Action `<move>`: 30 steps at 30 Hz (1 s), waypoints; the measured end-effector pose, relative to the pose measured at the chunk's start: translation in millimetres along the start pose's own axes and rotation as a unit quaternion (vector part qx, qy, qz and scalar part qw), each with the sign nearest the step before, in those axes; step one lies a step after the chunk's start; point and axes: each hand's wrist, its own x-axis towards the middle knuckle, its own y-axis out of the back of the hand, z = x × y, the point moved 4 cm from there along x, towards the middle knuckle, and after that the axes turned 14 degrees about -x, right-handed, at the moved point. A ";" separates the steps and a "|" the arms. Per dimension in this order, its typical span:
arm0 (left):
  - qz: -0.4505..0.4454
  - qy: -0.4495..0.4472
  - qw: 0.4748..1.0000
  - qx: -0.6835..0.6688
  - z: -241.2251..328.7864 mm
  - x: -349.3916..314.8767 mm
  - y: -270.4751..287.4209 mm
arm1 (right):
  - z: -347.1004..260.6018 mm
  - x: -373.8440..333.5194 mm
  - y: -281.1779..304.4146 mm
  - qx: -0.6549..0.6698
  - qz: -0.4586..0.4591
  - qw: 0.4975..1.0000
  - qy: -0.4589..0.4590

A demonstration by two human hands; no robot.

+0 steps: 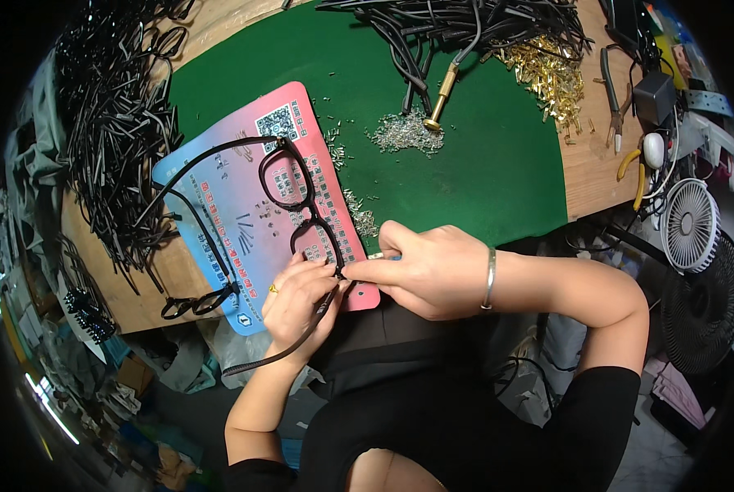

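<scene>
A black eyeglasses frame (310, 207) lies slanted over the pink and blue printed mat (260, 221), one temple reaching up and left, the other passing under my left hand toward me. My left hand (295, 307), a ring on one finger, is closed around the hinge corner nearest me. From the right comes my right hand (433, 271), wearing a silver bangle, its index fingertip against that same corner. Its other fingers are curled, and a small pale bit shows between them, too hidden to name. The hinge itself is covered by my fingertips.
Small silver screws (408, 134) lie heaped on the green cloth (482, 176) by a brass screwdriver (442, 97). Gold pieces (551, 78) and black temples (396, 33) are behind. More black frame parts (121, 156) pile up left. Pliers (613, 102) and a white fan (689, 224) are right.
</scene>
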 end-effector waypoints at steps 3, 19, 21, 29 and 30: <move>0.007 -0.004 1.000 0.006 -0.3 -0.7 -1.7 | 0.0 1.4 1.0 -0.007 -0.011 1.000 0.007; 0.000 -0.013 1.000 -0.003 -2.9 -4.3 0.3 | -8.1 10.0 -1.1 -0.146 0.003 0.987 0.072; 0.003 -0.011 1.000 -0.015 -3.9 -4.7 0.4 | -7.3 11.8 -0.6 -0.129 -0.018 0.989 0.066; 0.013 -0.003 0.999 -0.029 -5.1 -3.9 -3.1 | -7.6 13.3 -1.4 -0.170 -0.004 0.982 0.078; 0.020 -0.005 0.999 -0.031 -4.9 -2.3 -1.5 | -7.6 14.6 0.2 -0.160 -0.003 0.984 0.073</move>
